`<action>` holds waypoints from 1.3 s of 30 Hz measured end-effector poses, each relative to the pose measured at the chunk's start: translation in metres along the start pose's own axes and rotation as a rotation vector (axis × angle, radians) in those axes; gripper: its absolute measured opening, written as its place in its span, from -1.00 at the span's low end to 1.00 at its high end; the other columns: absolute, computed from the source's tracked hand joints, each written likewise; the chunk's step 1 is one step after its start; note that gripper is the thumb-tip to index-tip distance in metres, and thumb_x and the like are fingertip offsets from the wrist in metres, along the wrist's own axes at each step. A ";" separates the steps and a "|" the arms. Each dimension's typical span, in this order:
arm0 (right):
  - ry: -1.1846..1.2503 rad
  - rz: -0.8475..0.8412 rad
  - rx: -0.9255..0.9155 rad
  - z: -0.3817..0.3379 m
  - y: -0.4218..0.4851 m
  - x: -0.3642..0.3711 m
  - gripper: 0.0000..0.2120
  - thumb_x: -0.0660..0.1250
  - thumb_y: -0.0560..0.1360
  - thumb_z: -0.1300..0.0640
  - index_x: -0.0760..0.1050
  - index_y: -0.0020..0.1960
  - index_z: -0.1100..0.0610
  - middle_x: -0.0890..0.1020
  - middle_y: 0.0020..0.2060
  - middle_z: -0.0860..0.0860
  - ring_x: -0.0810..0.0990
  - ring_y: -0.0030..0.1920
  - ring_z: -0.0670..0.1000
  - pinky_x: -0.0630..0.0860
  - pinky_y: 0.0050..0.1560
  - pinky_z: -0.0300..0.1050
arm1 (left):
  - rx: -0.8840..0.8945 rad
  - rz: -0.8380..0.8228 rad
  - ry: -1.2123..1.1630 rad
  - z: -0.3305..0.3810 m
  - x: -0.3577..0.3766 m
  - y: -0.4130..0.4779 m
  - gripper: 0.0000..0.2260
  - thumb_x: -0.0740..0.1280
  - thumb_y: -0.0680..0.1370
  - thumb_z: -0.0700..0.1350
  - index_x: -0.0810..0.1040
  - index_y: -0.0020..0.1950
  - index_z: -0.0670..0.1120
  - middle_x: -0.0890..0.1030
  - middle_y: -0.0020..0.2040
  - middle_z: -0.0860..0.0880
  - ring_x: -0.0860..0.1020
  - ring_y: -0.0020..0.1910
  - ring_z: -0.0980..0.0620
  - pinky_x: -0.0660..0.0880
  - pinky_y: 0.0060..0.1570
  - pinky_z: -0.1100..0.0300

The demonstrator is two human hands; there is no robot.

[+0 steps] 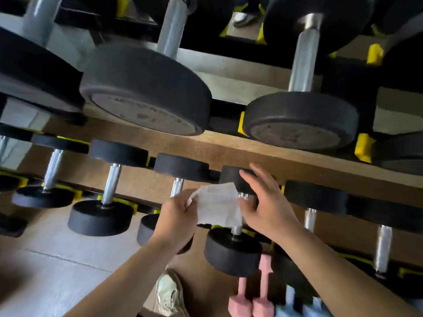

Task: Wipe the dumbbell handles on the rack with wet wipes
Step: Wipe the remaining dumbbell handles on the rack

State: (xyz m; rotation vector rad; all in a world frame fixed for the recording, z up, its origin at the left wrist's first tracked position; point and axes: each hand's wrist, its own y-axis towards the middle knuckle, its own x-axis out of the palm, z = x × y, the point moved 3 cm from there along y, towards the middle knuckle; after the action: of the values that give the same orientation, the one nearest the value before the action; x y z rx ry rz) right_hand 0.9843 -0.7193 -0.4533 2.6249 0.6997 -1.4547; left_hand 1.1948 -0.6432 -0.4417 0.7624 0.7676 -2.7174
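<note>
While looking down over the rack (225,108): counted two tiers, with heavy black dumbbells (146,92) above and smaller ones below. Working on one lower-tier dumbbell (233,252), near head up, far head under the right hand (267,202). Saw right fingers stretched and spread, closed round nothing, thumb at the wipe's edge. Saw left hand (180,213) pinching the wet wipe (217,207) by its left side. Found the wipe spread across the chrome handle (236,230), hiding most of it. Judged as draping stage, rubbing not yet begun. Best to fold the wipe fully round the bar, clasp with the right, then twist and slide from collar to collar. Keep the dumbbell seated in its cradle.
</note>
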 end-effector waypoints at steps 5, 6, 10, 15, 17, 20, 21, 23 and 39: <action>-0.325 0.116 -0.211 0.043 0.038 0.050 -0.44 -0.02 0.68 -0.27 0.31 0.59 -0.07 0.24 0.62 0.02 0.14 0.63 0.11 0.13 0.61 0.13 | 0.052 0.044 0.069 -0.045 0.027 0.042 -0.83 0.20 0.72 -0.07 0.57 0.13 0.12 0.65 -0.25 -0.03 0.49 -0.50 0.19 0.34 -0.52 0.37; -0.383 0.189 -0.215 0.049 0.045 0.059 -0.47 -0.03 0.70 -0.22 0.37 0.56 -0.05 0.39 0.53 0.06 0.33 0.53 0.18 0.27 0.54 0.16 | 0.047 0.015 0.098 -0.054 0.040 0.049 -0.83 0.20 0.72 -0.05 0.56 0.01 0.05 0.65 -0.26 -0.09 0.48 -0.52 0.15 0.35 -0.54 0.29; -0.451 0.540 -0.325 0.059 0.058 0.076 -0.59 0.10 0.69 -0.11 0.58 0.39 -0.03 0.62 0.13 -0.01 0.54 0.01 0.15 0.47 0.02 0.05 | 0.071 -0.017 0.126 -0.077 0.100 0.076 -0.67 0.17 0.71 0.05 0.53 -0.13 -0.09 0.59 -0.29 -0.11 0.50 -0.39 0.04 0.39 -0.38 0.17; -0.268 0.559 -0.524 0.077 0.070 0.059 -0.64 0.13 0.69 -0.09 0.66 0.28 -0.11 0.65 -0.06 -0.10 0.57 -0.11 0.05 0.51 -0.16 -0.03 | 0.150 -0.114 0.068 -0.084 0.159 0.079 -0.67 0.08 0.74 0.09 0.45 -0.13 -0.01 0.49 -0.34 0.06 0.40 -0.50 0.16 0.35 -0.44 0.26; -0.244 0.611 -0.509 0.078 0.071 0.059 -0.66 0.15 0.67 -0.10 0.67 0.25 -0.13 0.64 -0.11 -0.10 0.56 -0.09 0.04 0.49 -0.18 -0.05 | 0.191 -0.132 0.071 -0.077 0.169 0.072 -0.67 0.06 0.74 0.12 0.54 0.06 0.00 0.59 -0.22 0.02 0.52 -0.43 0.19 0.34 -0.43 0.35; -0.226 0.615 -0.472 0.076 0.068 0.063 -0.64 0.12 0.66 -0.10 0.67 0.25 -0.15 0.60 -0.14 -0.10 0.53 -0.09 0.06 0.48 -0.16 -0.02 | 0.213 -0.180 0.187 -0.066 0.171 0.056 -0.52 0.03 0.73 0.16 0.31 0.58 -0.03 0.59 -0.04 0.01 0.55 -0.23 0.20 0.36 -0.34 0.38; -0.235 0.607 -0.454 0.076 0.068 0.062 -0.63 0.11 0.66 -0.11 0.66 0.26 -0.16 0.59 -0.13 -0.10 0.52 -0.09 0.07 0.48 -0.15 -0.01 | 0.202 -0.200 0.224 -0.062 0.170 0.051 -0.49 0.01 0.73 0.16 0.29 0.58 -0.10 0.55 -0.06 0.03 0.52 -0.21 0.19 0.35 -0.33 0.38; -0.263 0.605 -0.432 0.075 0.069 0.062 -0.63 0.10 0.65 -0.11 0.65 0.26 -0.17 0.58 -0.14 -0.09 0.51 -0.11 0.08 0.48 -0.18 -0.02 | 0.178 -0.238 0.252 -0.056 0.170 0.042 -0.48 -0.02 0.74 0.16 0.30 0.54 -0.17 0.60 0.00 -0.04 0.58 -0.09 0.09 0.32 -0.31 0.39; -0.255 0.686 -0.432 0.075 0.068 0.067 -0.65 0.14 0.61 -0.06 0.66 0.18 -0.07 0.61 -0.19 -0.02 0.54 -0.18 0.15 0.50 -0.18 -0.02 | 0.225 -0.210 0.152 -0.040 0.200 0.051 -0.47 0.06 0.75 0.00 -0.03 0.69 -0.01 0.52 0.39 -0.23 0.60 0.13 -0.11 0.51 0.02 0.09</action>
State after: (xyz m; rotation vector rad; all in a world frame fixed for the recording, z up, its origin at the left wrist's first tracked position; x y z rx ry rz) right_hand 0.9838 -0.7761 -0.5601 1.9984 0.0473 -1.2132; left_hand 1.0607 -0.6774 -0.5994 0.9994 0.6090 -2.9984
